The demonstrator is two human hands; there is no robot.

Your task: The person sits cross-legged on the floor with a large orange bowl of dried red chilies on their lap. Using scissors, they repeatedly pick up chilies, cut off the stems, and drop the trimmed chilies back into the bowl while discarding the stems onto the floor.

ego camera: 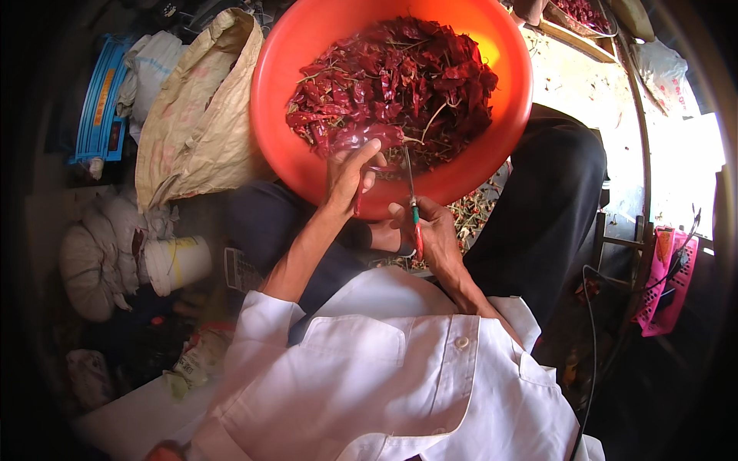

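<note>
Dried red chilies fill much of a red plastic basin in front of my knees. My left hand holds a dried red chili over the basin's near part, its stem pointing right. Another chili hangs down across the fingers of that hand. Around the handles of scissors, wrapped in red and green, my right hand is closed. The blades point up into the basin, their tips beside the held chili's stem. Whether the blades are apart cannot be told.
An open tan woven sack touches the basin's left side. Cut stems lie on the floor below it. A white bucket and bundled sacks are at left. At right are a pink plastic basket and a black cable.
</note>
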